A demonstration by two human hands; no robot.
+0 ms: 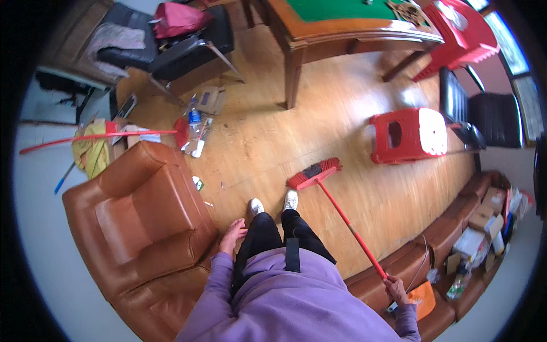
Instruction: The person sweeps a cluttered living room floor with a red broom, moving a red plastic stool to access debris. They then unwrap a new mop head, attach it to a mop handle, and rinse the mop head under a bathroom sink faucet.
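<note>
My right hand (397,291) grips the upper end of a red broom handle (348,224). The handle slants down to a red and black bristle head (315,173), which is on the wooden floor (260,137) just ahead of my white shoes (291,200). My left hand (233,236) hangs beside my left thigh, holding nothing, its fingers loosely extended. Nearest to it is a brown leather armchair (171,201). Beyond the armchair lies litter: a plastic bottle with a blue label (195,119), flattened cardboard (212,99) and paper scraps. A second red-handled broom (102,135) is beside that litter.
A wooden table with a green top (337,10) stands ahead. A red plastic stool (406,136) is at the right. Black chairs (192,55) stand front left. A brown leather sofa (397,265) at the right bears boxes (470,241). Small scraps (198,183) lie by the armchair.
</note>
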